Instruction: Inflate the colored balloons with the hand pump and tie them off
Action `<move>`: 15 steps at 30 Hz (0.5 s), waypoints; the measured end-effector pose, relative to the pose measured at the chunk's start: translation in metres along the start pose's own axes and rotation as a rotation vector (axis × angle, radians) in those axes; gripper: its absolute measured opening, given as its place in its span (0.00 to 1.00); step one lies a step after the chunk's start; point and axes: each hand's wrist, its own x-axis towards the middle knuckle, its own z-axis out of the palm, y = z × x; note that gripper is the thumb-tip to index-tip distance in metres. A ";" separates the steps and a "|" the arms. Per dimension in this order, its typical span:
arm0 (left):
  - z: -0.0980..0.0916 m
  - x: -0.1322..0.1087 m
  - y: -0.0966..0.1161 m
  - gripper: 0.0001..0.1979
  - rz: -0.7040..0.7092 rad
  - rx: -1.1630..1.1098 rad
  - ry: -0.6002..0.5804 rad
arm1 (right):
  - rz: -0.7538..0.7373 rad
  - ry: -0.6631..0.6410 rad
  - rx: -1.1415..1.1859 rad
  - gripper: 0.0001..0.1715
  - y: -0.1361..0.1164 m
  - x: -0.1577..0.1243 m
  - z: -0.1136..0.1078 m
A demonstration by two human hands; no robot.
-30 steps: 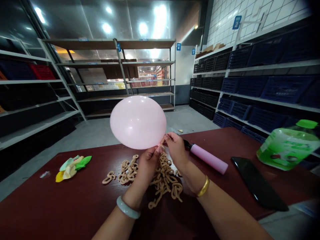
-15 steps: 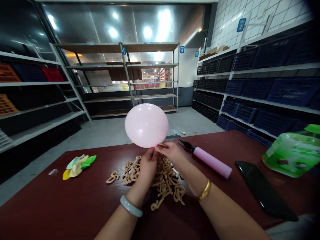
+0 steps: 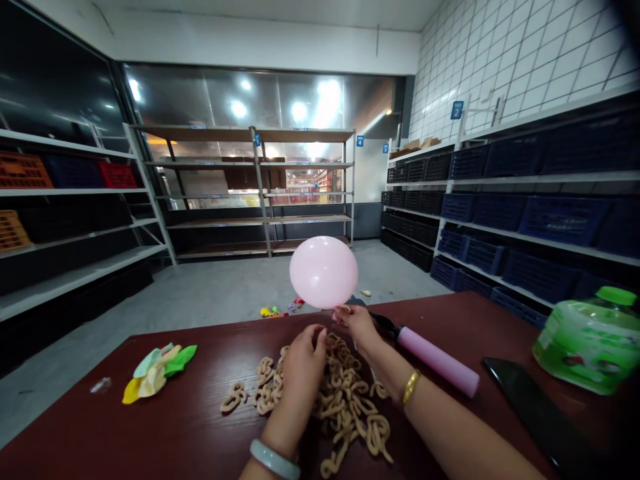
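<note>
Near the middle of the frame, a pink balloon stood above the right hand, whose fingers clamped its neck. Below, the left hand was over the tan coils, apart from the balloon; whether its fingers held anything, I couldn't tell.

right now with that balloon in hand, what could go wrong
The pink balloon could slip loose, since only the right hand holds it. The left hand, close over the heaped brown loops, might sweep some aside. The right arm could nudge the nearby pink balloon pump.
</note>
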 end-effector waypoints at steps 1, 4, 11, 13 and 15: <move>0.000 0.000 -0.001 0.15 -0.001 -0.007 0.009 | 0.042 0.009 -0.014 0.20 0.002 0.010 0.001; 0.002 0.000 -0.002 0.15 -0.026 -0.014 0.011 | 0.164 0.031 -0.082 0.15 0.005 0.043 0.008; 0.002 0.000 -0.004 0.13 -0.045 -0.070 0.056 | 0.224 0.011 -0.262 0.20 -0.013 0.098 0.039; 0.001 0.000 -0.005 0.13 -0.079 -0.160 0.106 | 0.193 -0.044 -0.327 0.20 -0.018 0.101 0.053; 0.002 0.001 -0.008 0.12 -0.132 -0.298 0.168 | 0.149 -0.122 -0.383 0.20 -0.022 0.099 0.071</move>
